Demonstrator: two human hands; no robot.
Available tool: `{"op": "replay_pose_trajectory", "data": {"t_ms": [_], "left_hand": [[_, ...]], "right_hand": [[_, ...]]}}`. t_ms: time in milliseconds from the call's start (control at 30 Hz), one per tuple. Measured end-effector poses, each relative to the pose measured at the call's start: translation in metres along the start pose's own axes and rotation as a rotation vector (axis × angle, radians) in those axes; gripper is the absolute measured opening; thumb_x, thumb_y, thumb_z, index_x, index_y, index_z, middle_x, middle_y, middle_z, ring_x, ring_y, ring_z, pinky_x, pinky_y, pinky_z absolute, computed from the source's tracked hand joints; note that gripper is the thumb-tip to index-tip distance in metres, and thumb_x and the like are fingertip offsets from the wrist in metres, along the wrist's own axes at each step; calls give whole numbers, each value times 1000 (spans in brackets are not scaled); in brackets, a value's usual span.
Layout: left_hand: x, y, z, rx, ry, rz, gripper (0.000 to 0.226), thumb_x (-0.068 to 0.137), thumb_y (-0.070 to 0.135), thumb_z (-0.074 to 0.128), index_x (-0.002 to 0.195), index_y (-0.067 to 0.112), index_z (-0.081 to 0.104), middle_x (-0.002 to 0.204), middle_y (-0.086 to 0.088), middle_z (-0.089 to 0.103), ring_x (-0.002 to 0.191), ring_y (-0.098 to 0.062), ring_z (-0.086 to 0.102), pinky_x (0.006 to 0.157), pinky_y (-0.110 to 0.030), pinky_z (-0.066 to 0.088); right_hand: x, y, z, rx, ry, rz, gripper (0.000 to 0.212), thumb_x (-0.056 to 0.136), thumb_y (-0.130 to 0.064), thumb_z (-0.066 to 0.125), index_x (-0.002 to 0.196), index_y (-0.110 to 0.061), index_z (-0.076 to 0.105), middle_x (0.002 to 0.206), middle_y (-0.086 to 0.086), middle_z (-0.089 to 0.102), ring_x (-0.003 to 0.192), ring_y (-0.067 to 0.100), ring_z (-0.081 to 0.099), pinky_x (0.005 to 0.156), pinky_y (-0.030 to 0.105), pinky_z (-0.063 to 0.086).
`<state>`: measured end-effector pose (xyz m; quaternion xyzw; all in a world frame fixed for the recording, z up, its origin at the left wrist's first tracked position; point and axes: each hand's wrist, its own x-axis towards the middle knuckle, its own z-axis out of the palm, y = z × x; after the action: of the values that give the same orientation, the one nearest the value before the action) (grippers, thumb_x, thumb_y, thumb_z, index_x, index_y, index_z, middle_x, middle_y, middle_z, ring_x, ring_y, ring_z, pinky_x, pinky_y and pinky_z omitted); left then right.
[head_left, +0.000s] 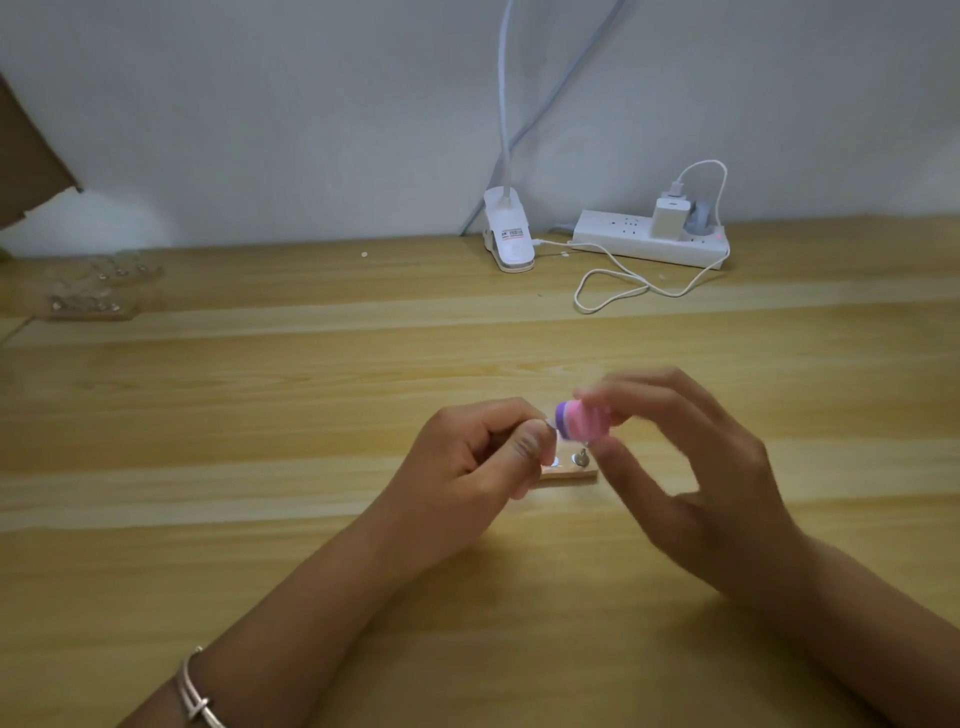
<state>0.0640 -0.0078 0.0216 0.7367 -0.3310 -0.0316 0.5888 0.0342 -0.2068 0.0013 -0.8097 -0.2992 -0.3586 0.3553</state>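
My right hand (691, 467) pinches a small pink spool (584, 422) with a purple end, holding it just above the table between thumb and fingertips. My left hand (478, 462) has its fingers curled, thumb against forefinger right beside the spool's purple end; whatever it pinches is too small to make out. Below the two hands lies a small wooden block (569, 473) with metal studs on top, partly hidden by my left thumb.
On the wooden table (260, 415), a white clip lamp (511, 234) and a white power strip (649, 239) with a charger and looping cable (623, 286) sit at the back by the wall. Clear plastic pieces (93, 291) lie far left. Cardboard (26, 156) stands upper left.
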Motion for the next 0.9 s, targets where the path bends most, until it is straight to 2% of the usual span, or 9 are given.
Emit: {"op": "replay_pose_trajectory", "data": {"t_ms": [67,133,267,433,567,633,700,800,900], "left_hand": [[0,0,1,20,-22,12,29,98,12,49,70,15,59,56,9,51,48,-7,39,50,-19,32],[0,-1,0,21,-20,-3,29,98,13,48,71,12,59,56,9,51,47,-6,38,50,-17,32],[0,-2,-1,6,-10,-18,29,97,14,47,71,12,58,55,8,50,47,-6,37,51,-16,32],[-1,-4,3,67,-38,24,25,96,9,50,74,5,61,58,6,52,48,-11,39,48,-26,33],[0,-7,1,77,6,15,25,96,14,50,76,6,62,57,0,54,47,-9,39,49,-21,32],[0,-8,2,92,5,47,25,96,16,52,76,6,63,58,0,56,47,-17,42,47,-27,33],[0,-8,2,116,1,70,25,94,20,52,78,5,65,60,2,58,48,-24,46,46,-33,36],[1,-12,1,112,21,48,23,97,18,53,82,8,67,62,5,61,49,-33,47,47,-41,40],[1,-13,3,62,31,26,23,96,23,55,85,9,68,68,4,66,53,-37,53,50,-45,48]], "right_hand": [[-3,-2,3,-25,-52,-70,21,95,-6,64,115,-5,68,109,9,65,102,23,65,87,36,53],[-1,4,0,-81,-65,-32,20,95,-8,62,112,-2,70,107,9,66,100,24,65,86,41,53],[3,3,-4,-54,3,12,24,96,-9,61,119,-13,64,109,-1,63,102,10,61,89,33,52],[-2,3,1,-114,-46,-57,22,95,-7,64,116,-2,70,108,11,67,99,24,65,86,38,53],[1,10,-3,-121,-11,23,21,93,-4,67,113,-1,69,106,7,68,96,19,64,85,38,54],[-1,3,3,-62,-20,-31,22,96,-9,65,116,-3,67,109,6,66,100,16,63,91,30,51],[-3,0,6,-71,-53,-71,21,96,-10,63,116,-3,66,109,8,66,100,19,63,92,29,50],[1,11,-3,-144,-63,38,20,95,-8,65,112,1,69,105,7,66,95,19,61,85,37,53],[1,7,-4,-75,-28,68,21,95,-10,65,113,-1,69,106,2,65,95,15,61,87,28,51]]}}
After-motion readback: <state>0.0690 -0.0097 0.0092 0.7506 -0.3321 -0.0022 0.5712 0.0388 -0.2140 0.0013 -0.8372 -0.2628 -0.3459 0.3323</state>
